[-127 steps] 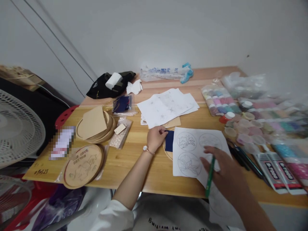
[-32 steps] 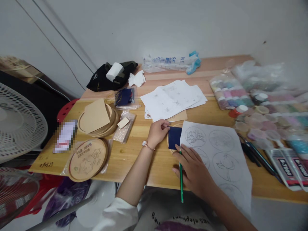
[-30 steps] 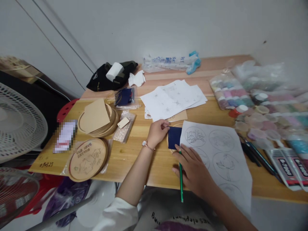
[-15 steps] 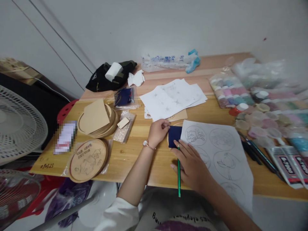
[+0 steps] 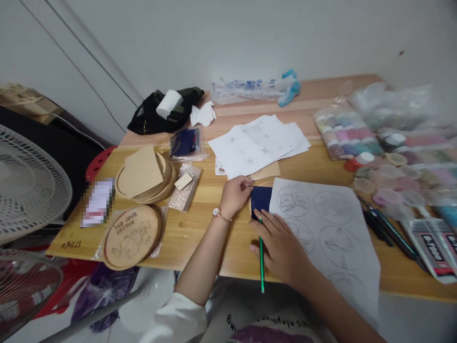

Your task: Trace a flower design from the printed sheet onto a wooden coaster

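Observation:
A dark blue sheet (image 5: 260, 200), perhaps carbon paper, lies over a round wooden board that is mostly hidden beneath it. My left hand (image 5: 236, 196) has its fingers curled together at the blue sheet's upper left corner. My right hand (image 5: 280, 243) rests with fingers over the blue sheet's lower edge and the drawing sheet (image 5: 335, 214), which overlaps the blue one on the right. A green pencil (image 5: 262, 262) is tucked in my right fingers, its end pointing down past the table edge. Circled pencil drawings cover the drawing sheet.
Left are stacked round boards (image 5: 167, 178), a printed round board (image 5: 132, 238), a phone-like blurred item (image 5: 98, 202) and a fan (image 5: 32, 181). White papers (image 5: 257, 143) lie behind my hands. Right are paint pots (image 5: 342, 136), pens (image 5: 392, 233) and glue tubes (image 5: 433, 252).
My right hand and the pencil have shifted slightly left and down, and the pencil hides less of the blue sheet. My left hand stays at the corner. The view has turned slightly.

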Demonstrator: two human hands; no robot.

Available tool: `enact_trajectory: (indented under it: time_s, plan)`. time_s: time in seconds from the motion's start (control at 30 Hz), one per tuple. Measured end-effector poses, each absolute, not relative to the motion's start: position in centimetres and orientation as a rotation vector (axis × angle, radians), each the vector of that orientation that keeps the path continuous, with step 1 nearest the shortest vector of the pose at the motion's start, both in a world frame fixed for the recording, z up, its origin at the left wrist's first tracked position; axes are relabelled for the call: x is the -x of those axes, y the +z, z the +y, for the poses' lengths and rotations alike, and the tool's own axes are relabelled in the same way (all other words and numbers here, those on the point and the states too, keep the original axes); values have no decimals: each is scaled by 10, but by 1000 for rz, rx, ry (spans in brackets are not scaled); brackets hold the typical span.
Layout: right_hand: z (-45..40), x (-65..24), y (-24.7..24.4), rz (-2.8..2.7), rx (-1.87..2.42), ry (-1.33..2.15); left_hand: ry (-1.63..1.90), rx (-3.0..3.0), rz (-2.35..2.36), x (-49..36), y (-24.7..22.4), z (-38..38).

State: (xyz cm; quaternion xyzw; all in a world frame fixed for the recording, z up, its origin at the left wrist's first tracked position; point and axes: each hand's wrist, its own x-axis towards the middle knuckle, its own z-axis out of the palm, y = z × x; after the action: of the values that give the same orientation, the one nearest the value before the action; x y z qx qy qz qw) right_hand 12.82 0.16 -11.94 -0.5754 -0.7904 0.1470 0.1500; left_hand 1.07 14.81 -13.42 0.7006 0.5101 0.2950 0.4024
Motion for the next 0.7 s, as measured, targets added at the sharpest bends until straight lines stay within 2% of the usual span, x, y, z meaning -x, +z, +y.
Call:
enact_trajectory:
  time_s: [0.7]
  plan:
    - [2, -126, -123, -2285, 1648, 376, 714, -1795, 1262, -12, -133, 147]
